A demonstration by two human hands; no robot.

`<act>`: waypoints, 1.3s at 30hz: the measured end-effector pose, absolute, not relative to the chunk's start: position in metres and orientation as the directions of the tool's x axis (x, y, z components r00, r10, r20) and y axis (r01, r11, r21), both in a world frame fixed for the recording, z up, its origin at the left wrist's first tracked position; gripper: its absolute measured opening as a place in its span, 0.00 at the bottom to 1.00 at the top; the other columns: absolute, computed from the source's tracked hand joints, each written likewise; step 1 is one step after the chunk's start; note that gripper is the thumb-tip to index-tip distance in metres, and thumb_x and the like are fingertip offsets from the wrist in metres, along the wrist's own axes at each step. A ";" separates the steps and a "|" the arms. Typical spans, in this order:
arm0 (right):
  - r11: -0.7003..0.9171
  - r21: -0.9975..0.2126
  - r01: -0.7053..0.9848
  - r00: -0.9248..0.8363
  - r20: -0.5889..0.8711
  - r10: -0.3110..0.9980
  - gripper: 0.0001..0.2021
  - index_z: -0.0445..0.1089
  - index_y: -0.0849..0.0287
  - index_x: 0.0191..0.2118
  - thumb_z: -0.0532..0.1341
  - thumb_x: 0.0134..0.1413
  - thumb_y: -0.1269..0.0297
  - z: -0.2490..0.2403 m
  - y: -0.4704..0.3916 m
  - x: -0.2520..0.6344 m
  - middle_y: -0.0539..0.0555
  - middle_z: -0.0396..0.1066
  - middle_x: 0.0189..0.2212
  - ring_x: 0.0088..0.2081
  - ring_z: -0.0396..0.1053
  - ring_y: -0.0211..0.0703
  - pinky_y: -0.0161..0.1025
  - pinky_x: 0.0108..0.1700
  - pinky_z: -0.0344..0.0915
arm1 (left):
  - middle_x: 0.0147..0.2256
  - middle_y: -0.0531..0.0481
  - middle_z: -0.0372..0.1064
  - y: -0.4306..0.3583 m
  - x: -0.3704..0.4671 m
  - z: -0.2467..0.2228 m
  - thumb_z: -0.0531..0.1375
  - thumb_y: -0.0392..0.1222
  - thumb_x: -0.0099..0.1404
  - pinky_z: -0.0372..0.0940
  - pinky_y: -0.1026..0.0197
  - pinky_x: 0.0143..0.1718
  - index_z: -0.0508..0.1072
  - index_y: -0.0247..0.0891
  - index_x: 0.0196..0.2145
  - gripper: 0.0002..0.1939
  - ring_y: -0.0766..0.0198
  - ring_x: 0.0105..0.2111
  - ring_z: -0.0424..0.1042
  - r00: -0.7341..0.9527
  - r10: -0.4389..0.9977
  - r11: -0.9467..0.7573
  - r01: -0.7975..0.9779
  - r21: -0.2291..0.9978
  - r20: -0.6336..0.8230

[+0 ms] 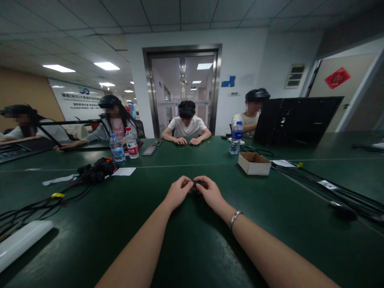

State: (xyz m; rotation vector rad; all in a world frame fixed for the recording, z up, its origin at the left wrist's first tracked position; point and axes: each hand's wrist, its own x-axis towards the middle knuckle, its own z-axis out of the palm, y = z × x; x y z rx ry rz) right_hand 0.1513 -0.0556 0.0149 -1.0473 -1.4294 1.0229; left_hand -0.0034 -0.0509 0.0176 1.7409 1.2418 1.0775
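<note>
Over the green tabletop [192,248], my left hand [179,193] and my right hand [212,194] meet fingertip to fingertip in front of me. The left thumb and forefinger are pinched together. My right fingers are bent, with the thumb drawn in toward the forefinger. A small dark shape shows between the fingertips; it is too small and too covered by the fingers to name. A silver bracelet [235,219] circles my right wrist.
An open cardboard box [254,168] stands beyond my right hand, near a water bottle [236,138]. Cables [324,184] run along the right, and a black bundle [97,170] lies left. Two bottles stand behind it. Several people in headsets sit opposite; a monitor [297,120] stands right.
</note>
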 end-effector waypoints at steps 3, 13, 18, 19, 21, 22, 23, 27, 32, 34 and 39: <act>0.257 -0.962 0.090 -0.078 0.250 0.965 0.09 0.70 0.58 0.37 0.59 0.46 0.69 0.015 -0.055 0.151 0.51 0.72 0.34 0.32 0.71 0.38 0.36 0.34 0.68 | 0.31 0.51 0.70 -0.050 -0.005 0.016 0.54 0.54 0.60 0.62 0.62 0.35 0.71 0.39 0.33 0.15 0.63 0.32 0.70 0.194 0.957 -0.274 0.378 0.885 0.214; 0.249 -0.962 0.109 -0.075 0.242 0.967 0.10 0.70 0.58 0.38 0.59 0.47 0.69 0.015 -0.057 0.152 0.52 0.72 0.36 0.33 0.71 0.39 0.38 0.35 0.69 | 0.34 0.50 0.71 -0.050 -0.005 0.017 0.56 0.51 0.59 0.62 0.62 0.35 0.70 0.40 0.35 0.13 0.63 0.32 0.70 0.196 0.959 -0.260 0.326 0.909 0.204; 0.255 -0.958 0.131 -0.086 0.246 0.966 0.10 0.70 0.59 0.39 0.58 0.48 0.69 0.013 -0.056 0.151 0.52 0.71 0.37 0.34 0.71 0.38 0.37 0.37 0.69 | 0.29 0.49 0.70 -0.049 -0.005 0.016 0.50 0.57 0.62 0.62 0.60 0.35 0.71 0.37 0.29 0.21 0.62 0.30 0.69 0.173 0.970 -0.231 0.422 0.877 0.173; 0.258 -0.957 0.131 -0.090 0.248 0.965 0.10 0.70 0.59 0.39 0.58 0.48 0.69 0.013 -0.055 0.151 0.52 0.71 0.37 0.34 0.71 0.38 0.36 0.37 0.69 | 0.28 0.48 0.70 -0.050 -0.005 0.016 0.49 0.59 0.62 0.62 0.60 0.35 0.71 0.37 0.29 0.23 0.62 0.30 0.69 0.165 0.972 -0.223 0.433 0.873 0.167; 0.262 -0.957 0.126 -0.096 0.251 0.963 0.10 0.70 0.59 0.39 0.58 0.48 0.69 0.012 -0.054 0.152 0.52 0.72 0.36 0.34 0.71 0.38 0.36 0.37 0.69 | 0.30 0.49 0.70 -0.052 -0.004 0.018 0.49 0.59 0.62 0.62 0.60 0.35 0.71 0.37 0.31 0.22 0.62 0.30 0.69 0.153 0.974 -0.219 0.425 0.878 0.168; 0.261 -0.958 0.122 -0.095 0.251 0.963 0.10 0.69 0.59 0.39 0.58 0.48 0.69 0.012 -0.054 0.152 0.52 0.72 0.36 0.33 0.71 0.37 0.36 0.36 0.69 | 0.31 0.49 0.70 -0.053 -0.004 0.018 0.50 0.57 0.62 0.62 0.61 0.35 0.70 0.38 0.33 0.20 0.62 0.31 0.69 0.161 0.972 -0.225 0.414 0.882 0.173; 0.259 -0.959 0.120 -0.093 0.249 0.964 0.10 0.69 0.59 0.39 0.58 0.48 0.69 0.011 -0.053 0.152 0.52 0.71 0.36 0.33 0.71 0.37 0.36 0.36 0.69 | 0.32 0.50 0.70 -0.054 -0.003 0.019 0.52 0.55 0.61 0.62 0.61 0.35 0.69 0.39 0.35 0.18 0.63 0.31 0.69 0.171 0.968 -0.238 0.405 0.883 0.183; 0.243 -0.963 0.116 -0.084 0.234 0.969 0.10 0.69 0.59 0.39 0.58 0.48 0.70 0.010 -0.052 0.152 0.52 0.71 0.36 0.33 0.71 0.38 0.37 0.37 0.68 | 0.32 0.51 0.70 -0.056 -0.004 0.019 0.53 0.52 0.61 0.62 0.61 0.36 0.69 0.40 0.36 0.14 0.64 0.32 0.69 0.204 0.959 -0.267 0.432 0.861 0.195; 0.250 -0.961 0.116 -0.093 0.240 0.966 0.10 0.69 0.59 0.39 0.58 0.48 0.69 0.011 -0.053 0.151 0.52 0.71 0.36 0.33 0.71 0.37 0.38 0.39 0.68 | 0.30 0.50 0.70 -0.055 -0.004 0.020 0.48 0.58 0.62 0.61 0.61 0.36 0.70 0.38 0.30 0.22 0.63 0.31 0.68 0.192 0.966 -0.247 0.493 0.834 0.173; 0.258 -0.958 0.122 -0.090 0.248 0.965 0.10 0.69 0.59 0.39 0.58 0.48 0.69 0.012 -0.054 0.151 0.53 0.72 0.36 0.33 0.71 0.38 0.38 0.38 0.68 | 0.28 0.50 0.69 -0.056 -0.004 0.022 0.46 0.59 0.62 0.60 0.61 0.35 0.70 0.37 0.27 0.25 0.62 0.30 0.67 0.184 0.967 -0.249 0.516 0.820 0.178; 0.248 -0.962 0.117 -0.089 0.239 0.967 0.09 0.69 0.59 0.38 0.58 0.48 0.69 0.013 -0.054 0.150 0.52 0.72 0.35 0.33 0.71 0.38 0.38 0.37 0.68 | 0.29 0.50 0.70 -0.058 -0.004 0.023 0.47 0.61 0.62 0.60 0.61 0.34 0.70 0.38 0.30 0.24 0.62 0.30 0.68 0.184 0.965 -0.257 0.493 0.831 0.189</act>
